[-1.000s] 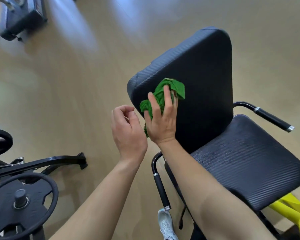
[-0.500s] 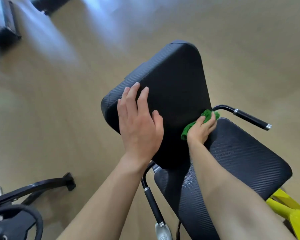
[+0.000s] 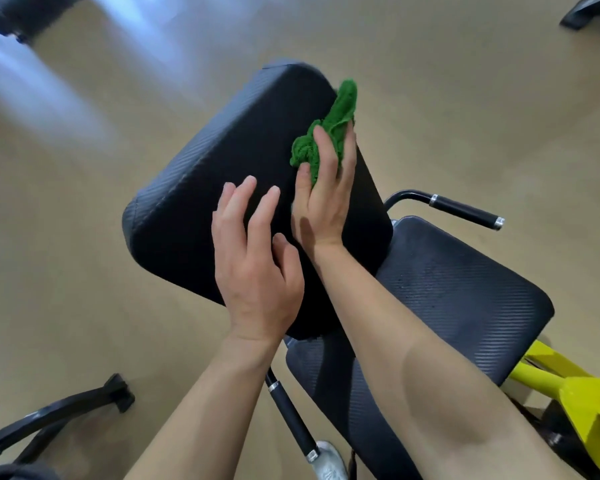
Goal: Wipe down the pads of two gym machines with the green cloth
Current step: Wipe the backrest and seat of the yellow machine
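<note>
A black textured back pad (image 3: 222, 188) stands tilted in the middle of the view, above a black seat pad (image 3: 465, 306). My right hand (image 3: 326, 202) presses the bunched green cloth (image 3: 329, 129) flat against the pad's upper right part, near its right edge. The cloth's tip sticks out past the pad's top corner. My left hand (image 3: 257, 268) hovers over the pad's lower middle with its fingers spread, holding nothing; I cannot tell whether it touches the pad.
Two black handles flank the seat, one at the right (image 3: 465, 211) and one at the lower middle (image 3: 291, 417). A yellow frame (image 3: 575, 396) sits at the lower right. A black machine foot (image 3: 115, 393) lies on the tan floor at the lower left.
My right hand has swept the cloth from the pad's bottom right edge up to its upper right part. My left hand has slid down off the pad's upper left and lifted its fingers.
</note>
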`<state>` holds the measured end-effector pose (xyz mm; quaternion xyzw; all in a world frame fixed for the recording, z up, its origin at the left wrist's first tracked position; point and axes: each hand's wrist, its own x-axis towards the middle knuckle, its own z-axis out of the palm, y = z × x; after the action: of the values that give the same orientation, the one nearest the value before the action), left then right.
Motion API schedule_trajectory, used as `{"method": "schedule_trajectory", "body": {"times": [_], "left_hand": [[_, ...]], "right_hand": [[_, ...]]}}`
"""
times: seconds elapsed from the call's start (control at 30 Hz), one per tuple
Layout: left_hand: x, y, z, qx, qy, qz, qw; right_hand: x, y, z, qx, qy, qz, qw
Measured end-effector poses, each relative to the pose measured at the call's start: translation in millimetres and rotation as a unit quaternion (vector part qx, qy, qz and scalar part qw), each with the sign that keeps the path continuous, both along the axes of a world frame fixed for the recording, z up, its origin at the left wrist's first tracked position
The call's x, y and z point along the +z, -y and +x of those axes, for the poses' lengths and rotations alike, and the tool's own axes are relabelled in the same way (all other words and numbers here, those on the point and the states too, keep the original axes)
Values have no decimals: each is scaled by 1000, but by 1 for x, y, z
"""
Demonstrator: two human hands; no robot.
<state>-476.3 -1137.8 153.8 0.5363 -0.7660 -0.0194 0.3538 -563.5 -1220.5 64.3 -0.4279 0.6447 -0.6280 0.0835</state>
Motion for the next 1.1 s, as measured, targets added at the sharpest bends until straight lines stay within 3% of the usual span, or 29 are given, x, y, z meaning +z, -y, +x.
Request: {"method": "schedule_trajectory", "body": {"times": [0.17,0.3,0.5,0.57,0.7,0.8,0.93,1.03,1.1], "left_hand": [[-55,-20,-5,-17,-3,44,999],[-92,-41,-7,-29,-12,83,996],[-97,-60,10,-17,-28,115,993],[-80,-59,21,-14,-40,108,993],[-32,-41,48,-4,-46,45,998],[-8,-22,68,21,-46,2,999],[-6,-15,84,68,-65,3,996],[-22,-26,82,63,-65,3,996],[-38,-37,79,44,-56,9,997]], "right_hand": [[-91,-34,-21,-58,88,80,991],[-155,-69,-23,-143,246,191,940],[-139,-75,-3,-222,376,242,866],[-108,-70,14,-215,392,234,863],[-20,-54,54,-122,316,141,930],[43,-34,80,3,166,24,986],[44,-31,87,68,-50,-63,994],[-12,-51,74,54,-57,-19,997],[-64,-75,70,10,29,70,997]]}}
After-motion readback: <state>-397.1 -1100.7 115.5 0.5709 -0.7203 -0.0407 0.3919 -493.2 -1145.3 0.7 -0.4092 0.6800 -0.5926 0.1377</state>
